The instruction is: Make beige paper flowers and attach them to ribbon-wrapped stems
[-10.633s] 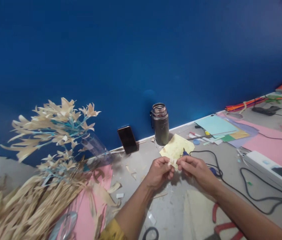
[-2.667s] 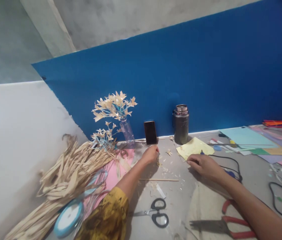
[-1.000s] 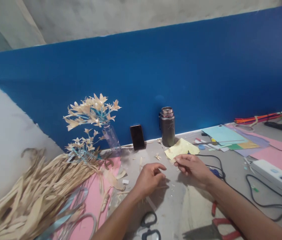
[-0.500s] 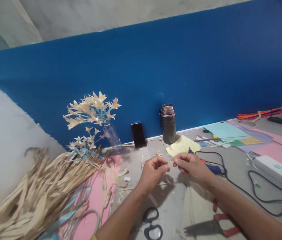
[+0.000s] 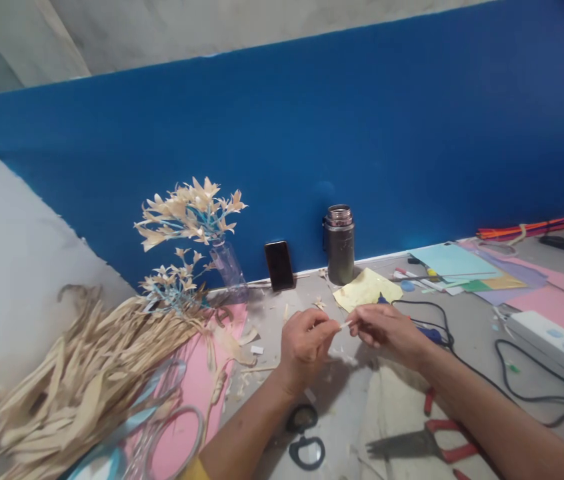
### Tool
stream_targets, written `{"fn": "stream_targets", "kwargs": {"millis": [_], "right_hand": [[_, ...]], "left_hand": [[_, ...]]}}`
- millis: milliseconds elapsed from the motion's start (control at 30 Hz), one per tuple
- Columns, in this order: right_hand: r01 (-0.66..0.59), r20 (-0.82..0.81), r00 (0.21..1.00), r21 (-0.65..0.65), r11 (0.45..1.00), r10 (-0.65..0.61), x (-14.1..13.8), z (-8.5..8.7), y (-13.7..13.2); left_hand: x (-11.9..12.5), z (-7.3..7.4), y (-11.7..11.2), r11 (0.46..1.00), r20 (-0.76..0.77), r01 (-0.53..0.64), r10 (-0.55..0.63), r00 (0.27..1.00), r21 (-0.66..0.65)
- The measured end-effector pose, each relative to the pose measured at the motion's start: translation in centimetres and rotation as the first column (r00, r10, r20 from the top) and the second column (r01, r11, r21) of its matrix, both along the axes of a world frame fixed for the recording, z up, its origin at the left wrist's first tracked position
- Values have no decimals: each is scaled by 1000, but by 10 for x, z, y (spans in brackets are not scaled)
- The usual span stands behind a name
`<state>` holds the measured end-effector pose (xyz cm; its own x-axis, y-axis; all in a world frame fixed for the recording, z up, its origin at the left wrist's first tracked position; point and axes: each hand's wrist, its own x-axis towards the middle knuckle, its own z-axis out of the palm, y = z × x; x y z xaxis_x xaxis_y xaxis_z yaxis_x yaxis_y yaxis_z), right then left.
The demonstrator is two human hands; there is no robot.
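My left hand (image 5: 307, 343) and my right hand (image 5: 387, 328) meet above the grey table (image 5: 462, 333), both pinching a small pale strip piece (image 5: 345, 325) between their fingertips. A yellow paper sheet (image 5: 366, 289) lies just beyond them. Black-handled scissors (image 5: 306, 441) lie near my left forearm. Red-handled shears (image 5: 425, 443) lie under my right forearm.
A pile of dried tan strips (image 5: 87, 373) covers the left, over pink paper (image 5: 187, 413). A bottle of paper flowers (image 5: 197, 227), a phone (image 5: 279, 265) and a steel flask (image 5: 339, 244) stand against the blue wall. Coloured sheets (image 5: 462, 267), a cable (image 5: 512, 373) and a power strip (image 5: 547, 337) lie to the right.
My left hand rose from the table to meet my right hand; both now pinch the small piece together. The view shifted slightly.
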<state>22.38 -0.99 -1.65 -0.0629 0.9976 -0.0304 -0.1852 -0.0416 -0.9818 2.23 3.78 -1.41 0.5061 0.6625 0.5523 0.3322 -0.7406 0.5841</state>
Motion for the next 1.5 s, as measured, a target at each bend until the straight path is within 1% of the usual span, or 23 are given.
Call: {"fn": "stream_targets", "kwargs": {"millis": [100, 167, 233, 300, 333, 367, 433, 467, 567, 600, 700, 733, 767, 800, 833, 867, 933, 1000, 1067, 1167, 1333, 1400, 1500], "right_hand": [[-48, 23, 999, -22, 999, 48, -1, 2, -2], [-20, 67, 998, -13, 1000, 20, -4, 6, -3], [41, 153, 987, 30, 999, -46, -6, 10, -4], [96, 276, 953, 109, 989, -123, -8, 13, -5], [114, 337, 928, 154, 982, -160, -8, 14, -6], [122, 392, 900, 198, 973, -193, -9, 15, -7], [122, 471, 846, 286, 950, -250, -10, 15, -9], [116, 498, 822, 329, 937, -277, -10, 15, -10], [78, 551, 760, 451, 889, -346, -13, 13, -12], [65, 558, 742, 493, 868, -372, -13, 13, -13], [5, 557, 710, 608, 794, -431, -14, 11, -12], [-18, 551, 710, 635, 772, -437, -14, 11, -12], [-33, 544, 717, 652, 758, -437, -14, 10, -12], [-26, 532, 725, 656, 755, -437, -13, 10, -12], [5, 517, 737, 640, 769, -435, -11, 11, -12], [49, 501, 756, 599, 800, -422, -9, 11, -12], [111, 459, 826, 436, 893, -327, -5, 12, -12], [68, 370, 916, 241, 968, -156, -2, 13, -12], [-35, 264, 965, 129, 991, -1, -1, 14, -11], [-110, 193, 977, 86, 990, 91, -4, 15, -11], [-134, 152, 980, 42, 990, 126, -7, 11, -11], [-194, 116, 975, 34, 981, 189, -6, 8, -11], [-300, -8, 954, 32, 953, 301, -2, 3, -11]], "left_hand": [[-3, -2, -1, 995, -109, 6, 5, 994, 103], [-2, -1, -1, 995, -81, 33, -26, 996, 95], [2, 1, -1, 999, 49, 50, -50, 998, -6], [6, 2, 1, 968, 227, 84, -28, 973, -238], [8, 3, 2, 917, 297, 123, -5, 955, -379], [9, 3, 3, 843, 343, 171, 17, 939, -510], [11, 2, 3, 689, 392, 260, 37, 919, -676], [12, 1, 2, 641, 407, 294, 31, 913, -709], [13, 1, -2, 558, 435, 347, 28, 900, -754], [14, 2, -4, 509, 444, 365, 37, 895, -779], [15, 3, -7, 258, 474, 444, 65, 878, -858], [15, 4, -8, 184, 485, 466, 73, 871, -865], [15, 4, -8, 139, 495, 482, 81, 865, -865], [16, 5, -8, 130, 503, 491, 89, 860, -862], [16, 6, -9, 160, 509, 491, 100, 855, -856], [16, 7, -9, 217, 510, 480, 107, 854, -850], [17, 10, -10, 358, 485, 422, 105, 868, -833], [18, 12, -10, 469, 438, 351, 87, 895, -810], [18, 13, -11, 528, 399, 314, 52, 915, -789], [17, 12, -11, 583, 367, 303, -10, 930, -754], [16, 10, -13, 639, 359, 326, -83, 930, -697], [15, 10, -14, 626, 383, 373, -126, 915, -685], [16, 9, -16, 574, 424, 451, -190, 885, -683]]}}
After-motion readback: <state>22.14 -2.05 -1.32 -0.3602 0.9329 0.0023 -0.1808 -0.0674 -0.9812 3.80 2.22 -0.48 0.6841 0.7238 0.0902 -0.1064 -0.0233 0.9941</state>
